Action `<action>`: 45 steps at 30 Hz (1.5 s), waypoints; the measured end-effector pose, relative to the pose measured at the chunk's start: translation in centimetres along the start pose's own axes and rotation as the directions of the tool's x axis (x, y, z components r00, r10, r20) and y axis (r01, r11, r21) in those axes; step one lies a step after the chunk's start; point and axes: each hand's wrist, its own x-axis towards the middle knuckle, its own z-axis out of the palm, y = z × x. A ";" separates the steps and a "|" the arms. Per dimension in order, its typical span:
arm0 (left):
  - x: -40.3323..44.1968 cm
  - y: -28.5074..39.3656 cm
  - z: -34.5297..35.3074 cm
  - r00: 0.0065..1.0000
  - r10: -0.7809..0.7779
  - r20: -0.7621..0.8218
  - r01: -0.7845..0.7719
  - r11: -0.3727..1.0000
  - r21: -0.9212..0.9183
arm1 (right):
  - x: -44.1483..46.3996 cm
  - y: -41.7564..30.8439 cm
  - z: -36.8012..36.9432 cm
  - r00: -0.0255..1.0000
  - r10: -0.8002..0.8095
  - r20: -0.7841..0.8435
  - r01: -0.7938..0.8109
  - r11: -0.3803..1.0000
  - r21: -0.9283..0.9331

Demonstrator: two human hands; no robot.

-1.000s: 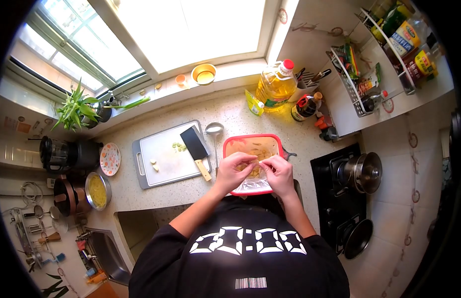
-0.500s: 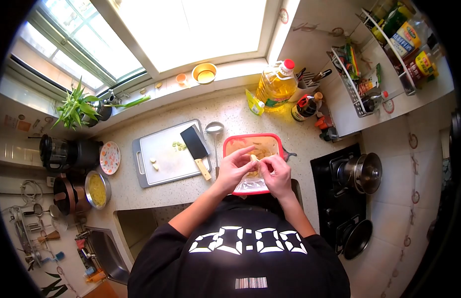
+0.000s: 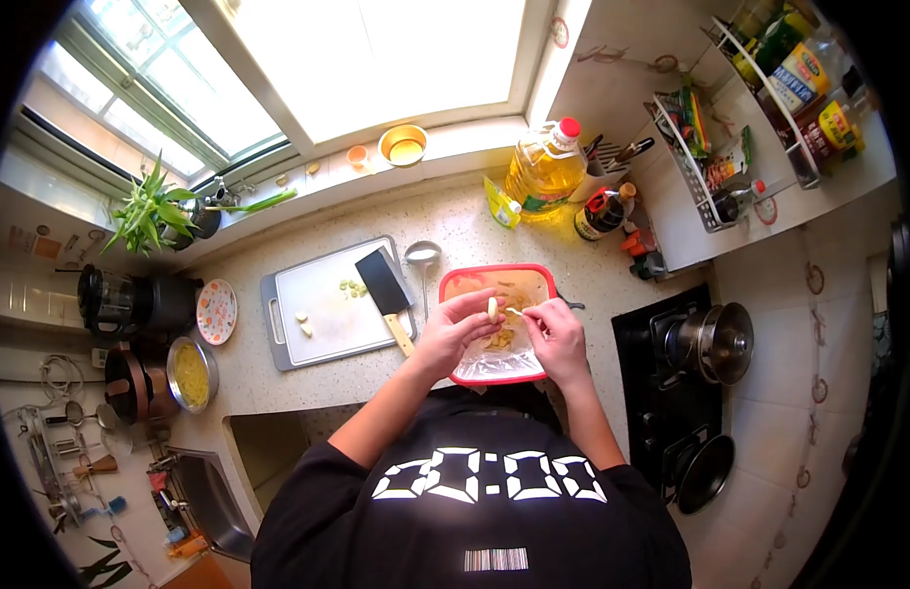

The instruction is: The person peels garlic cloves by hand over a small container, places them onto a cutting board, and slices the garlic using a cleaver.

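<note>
Over a red-rimmed plastic container (image 3: 504, 269), my left hand (image 3: 453, 332) holds a pale garlic clove (image 3: 493, 308) between thumb and fingers. Just to its right, my right hand (image 3: 556, 337) pinches a thin pale piece of peel (image 3: 515, 311). Brownish scraps and a clear plastic liner lie inside the container, partly hidden by my hands. To the left, a white cutting board (image 3: 322, 285) bears a cleaver (image 3: 382, 283) with a wooden handle, small green slices (image 3: 353, 289) and two pale cloves (image 3: 305, 325). Between board and container lies a metal ladle (image 3: 422, 253).
An oil bottle (image 3: 546, 169) and a dark sauce bottle (image 3: 600, 212) stand behind on the right. The stove at right carries a lidded pot (image 3: 727, 342) and a black pan (image 3: 706, 473). A steel bowl (image 3: 194, 377) and patterned plate (image 3: 217, 313) sit at left, near the sink (image 3: 216, 501).
My hands have moved apart, the left one slightly leftward with the clove now plainly showing. The right hand has shifted right with the thin piece between its fingers.
</note>
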 end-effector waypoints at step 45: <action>0.5 -0.7 -0.3 0.997 0.063 -0.047 -0.072 0.972 -0.225 | -0.4 0.7 0.5 0.977 -0.161 0.136 0.192 0.947 -0.256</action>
